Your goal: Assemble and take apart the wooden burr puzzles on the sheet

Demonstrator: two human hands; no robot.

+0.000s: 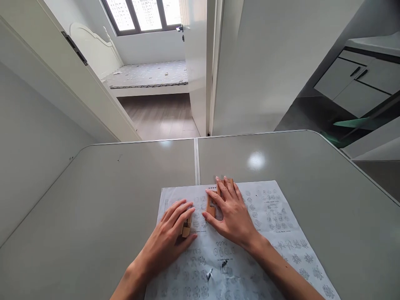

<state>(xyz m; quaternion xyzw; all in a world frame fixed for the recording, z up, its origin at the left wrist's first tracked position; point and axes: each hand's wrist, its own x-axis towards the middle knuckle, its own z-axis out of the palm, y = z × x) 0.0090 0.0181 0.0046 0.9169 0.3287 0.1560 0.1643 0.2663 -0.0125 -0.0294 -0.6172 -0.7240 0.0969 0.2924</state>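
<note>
My left hand (171,233) is cupped over a small notched wooden block (186,230), with the index finger above it and the thumb below. Most of that block is hidden under the palm. My right hand (233,214) lies with spread fingers across several wooden pieces. One is a notched wooden bar (211,205) between the index finger and thumb. Another wooden piece (230,182) shows past the fingertips at the paper's top edge. How many pieces lie under the right hand I cannot tell. Beneath both hands is a large printed sheet (275,237) covered in small line drawings.
The grey table (93,200) has a pale seam (196,160) down its middle. Dark torn spots (209,274) mark the sheet's lower part. Beyond the table's far edge are an open door (196,62), a bed (150,75) and, at right, white cabinets (359,79).
</note>
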